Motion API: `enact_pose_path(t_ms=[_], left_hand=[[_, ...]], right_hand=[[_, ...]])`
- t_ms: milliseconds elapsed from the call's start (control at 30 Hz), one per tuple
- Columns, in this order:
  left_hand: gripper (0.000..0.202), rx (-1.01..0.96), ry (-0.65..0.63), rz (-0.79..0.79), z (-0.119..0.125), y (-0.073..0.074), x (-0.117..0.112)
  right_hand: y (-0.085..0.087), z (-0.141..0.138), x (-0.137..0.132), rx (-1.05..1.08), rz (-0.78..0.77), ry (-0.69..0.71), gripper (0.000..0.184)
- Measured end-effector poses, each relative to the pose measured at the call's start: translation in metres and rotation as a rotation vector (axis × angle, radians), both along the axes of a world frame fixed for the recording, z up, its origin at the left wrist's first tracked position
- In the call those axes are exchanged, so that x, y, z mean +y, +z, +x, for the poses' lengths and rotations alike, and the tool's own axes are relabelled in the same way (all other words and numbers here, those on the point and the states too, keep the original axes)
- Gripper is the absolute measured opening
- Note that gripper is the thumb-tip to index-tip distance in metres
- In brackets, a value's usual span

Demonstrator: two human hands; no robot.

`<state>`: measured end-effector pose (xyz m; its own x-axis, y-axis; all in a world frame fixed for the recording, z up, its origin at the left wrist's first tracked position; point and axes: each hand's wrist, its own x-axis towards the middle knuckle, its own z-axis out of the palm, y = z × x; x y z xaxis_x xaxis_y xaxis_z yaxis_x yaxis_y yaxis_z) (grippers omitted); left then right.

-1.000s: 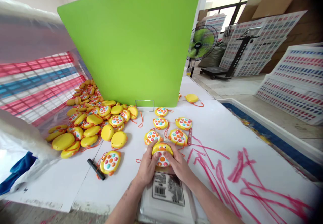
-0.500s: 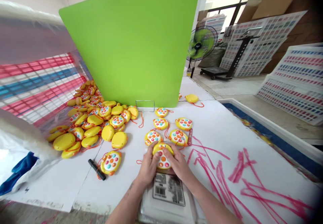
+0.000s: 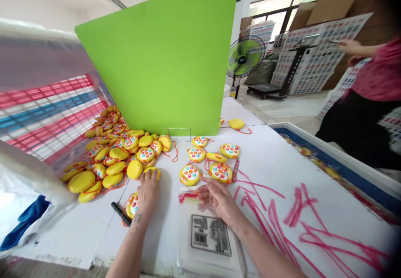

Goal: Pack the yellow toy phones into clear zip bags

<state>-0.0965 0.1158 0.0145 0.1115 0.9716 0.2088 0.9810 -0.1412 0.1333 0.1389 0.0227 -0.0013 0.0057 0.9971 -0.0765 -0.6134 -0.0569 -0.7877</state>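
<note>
My left hand (image 3: 148,190) is closed over a yellow duck-shaped button toy (image 3: 156,173), which lies face down at the near edge of the pile; its fingertips cover most of it. Just below, another duck toy (image 3: 133,205) is partly hidden by my wrist, beside a black marker (image 3: 120,213). My right hand (image 3: 221,198) hovers with fingers apart and holds nothing, over the top of a stack of clear plastic bags (image 3: 209,234) with a printed label. Near its fingertips lies a duck toy (image 3: 189,175) with coloured buttons; several more sit behind, including a tilted one (image 3: 216,157).
A large pile of duck toys (image 3: 115,152) fills the left, against a striped bag wall (image 3: 46,115). A green board (image 3: 163,61) stands behind. Right are pink marker strokes (image 3: 275,223), a blue-lined bin (image 3: 344,169) and a passing person (image 3: 372,90).
Both hands have parted from the duck toy they held. A tilted toy now lies among the group behind. My left hand moved left to the pile. A person has appeared at right.
</note>
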Motion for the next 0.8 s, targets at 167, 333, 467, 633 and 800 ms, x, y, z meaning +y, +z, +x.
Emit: enact_pose_path(t_ms=[167, 333, 467, 633, 800], left_hand=[[0.040, -0.326, -0.066, 0.099, 0.000, 0.001, 0.007], [0.045, -1.041, -0.128, -0.043, 0.030, 0.004, -0.017], [0.053, -1.441, -0.304, -0.297, 0.066, -0.001, -0.047], [0.046, -1.420, -0.380, -0.378, 0.074, -0.007, -0.060], [0.043, -1.315, -0.368, -0.388, 0.065, -0.009, -0.060]], right_hand=[[-0.001, -0.007, -0.003, -0.291, 0.038, 0.095, 0.045], [-0.005, -0.009, -0.003, -0.445, 0.102, 0.116, 0.049], [-0.005, -0.011, -0.003, -0.512, 0.160, 0.103, 0.043], [0.004, -0.006, -0.004, -0.455, 0.128, -0.030, 0.044], [0.008, -0.004, -0.007, -0.523, 0.125, 0.089, 0.041]])
